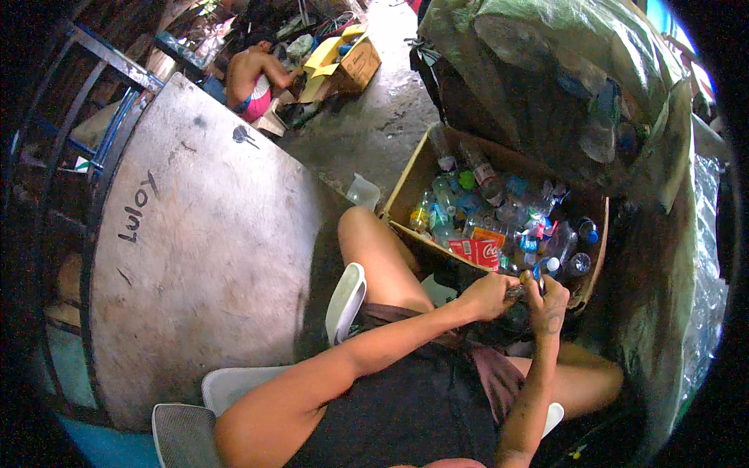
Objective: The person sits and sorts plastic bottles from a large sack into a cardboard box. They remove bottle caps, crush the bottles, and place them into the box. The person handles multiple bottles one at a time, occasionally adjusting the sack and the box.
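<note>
Beyond my knees stands an open cardboard box full of used clear plastic bottles. A red Coca-Cola label shows by its near edge. Just over that edge my two hands meet. My left hand comes across from the left and is closed on a small item, seemingly part of a plastic bottle. My right hand grips the same item, thumb up. Fingers hide most of it; bits of blue and yellow show by the thumb. A white cap appears right behind the right hand.
A worn board or tabletop with handwriting fills the left side. Large translucent sacks bulge over the box's right side. A clear plastic container lies by my knee. Farther off, a person sits beside a yellow-flapped carton.
</note>
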Demonstrator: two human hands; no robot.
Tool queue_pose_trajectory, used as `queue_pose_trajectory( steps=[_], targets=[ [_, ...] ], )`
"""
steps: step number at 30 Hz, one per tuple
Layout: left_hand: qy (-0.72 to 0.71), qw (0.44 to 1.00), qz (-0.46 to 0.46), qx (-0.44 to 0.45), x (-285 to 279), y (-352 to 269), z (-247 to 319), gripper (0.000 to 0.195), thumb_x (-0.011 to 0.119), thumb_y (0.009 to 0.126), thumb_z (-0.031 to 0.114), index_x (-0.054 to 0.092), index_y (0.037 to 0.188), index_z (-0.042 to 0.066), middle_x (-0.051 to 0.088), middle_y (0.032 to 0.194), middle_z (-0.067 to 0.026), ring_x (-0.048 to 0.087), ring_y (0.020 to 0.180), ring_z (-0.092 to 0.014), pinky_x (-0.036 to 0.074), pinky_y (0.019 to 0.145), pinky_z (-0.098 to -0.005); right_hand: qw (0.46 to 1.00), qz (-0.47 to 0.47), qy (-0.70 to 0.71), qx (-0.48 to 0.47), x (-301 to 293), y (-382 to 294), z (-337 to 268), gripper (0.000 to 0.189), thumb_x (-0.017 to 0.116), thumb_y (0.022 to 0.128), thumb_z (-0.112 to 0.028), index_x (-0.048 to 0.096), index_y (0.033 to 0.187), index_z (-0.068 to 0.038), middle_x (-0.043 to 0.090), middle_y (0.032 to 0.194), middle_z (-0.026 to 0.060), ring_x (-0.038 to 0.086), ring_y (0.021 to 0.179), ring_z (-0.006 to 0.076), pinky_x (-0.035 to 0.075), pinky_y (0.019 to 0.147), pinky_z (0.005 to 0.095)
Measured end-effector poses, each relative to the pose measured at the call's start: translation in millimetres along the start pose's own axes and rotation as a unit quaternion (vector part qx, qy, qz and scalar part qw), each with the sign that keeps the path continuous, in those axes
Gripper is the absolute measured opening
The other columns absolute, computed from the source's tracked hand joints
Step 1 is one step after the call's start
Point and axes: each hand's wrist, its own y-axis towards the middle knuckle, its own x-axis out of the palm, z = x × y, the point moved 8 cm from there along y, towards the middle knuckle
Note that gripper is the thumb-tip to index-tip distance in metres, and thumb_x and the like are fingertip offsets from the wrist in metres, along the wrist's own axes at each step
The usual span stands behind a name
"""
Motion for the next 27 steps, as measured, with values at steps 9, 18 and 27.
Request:
queue_pose_trajectory(
  steps=[9,18,27],
  targets=[
    [-0.004,0.992,0.108,-0.059,-43,-15,-21,0.03,0.063,0.078,-0.003,0.074,0.106,0.004,0.074,0.098,-0.0216,0.072,0.094,-0.034,0.055,0.083,-0.0426,0.997,-0.077,-0.008,0.0,44,24,-16,0.063,0.072,0.079,-0.065,0.073,0.087,-0.003,0.071,0.081,0.022,0.07,0.073,0.0379,0.054,0.066,0.048],
    [0.054,0.975,0.213,0.044,-83,-42,-25,0.012,0.06,0.082,0.002,0.066,0.089,-0.005,0.065,0.074,-0.0237,0.065,0.07,-0.039,0.047,0.066,-0.0418,0.989,-0.101,0.003,-0.111,84,34,-48,0.059,0.064,0.085,-0.058,0.069,0.085,0.001,0.069,0.079,0.025,0.069,0.078,0.0426,0.056,0.072,0.0512],
    [0.085,0.972,0.213,-0.056,-82,-41,-47,0.012,0.065,0.085,0.007,0.069,0.093,-0.001,0.066,0.084,-0.0281,0.064,0.085,-0.047,0.05,0.072,-0.0487,0.991,-0.111,0.059,-0.05,76,35,-52,0.057,0.069,0.083,-0.056,0.068,0.095,-0.001,0.07,0.089,0.0247,0.067,0.087,0.0438,0.055,0.076,0.0489]
  ],
)
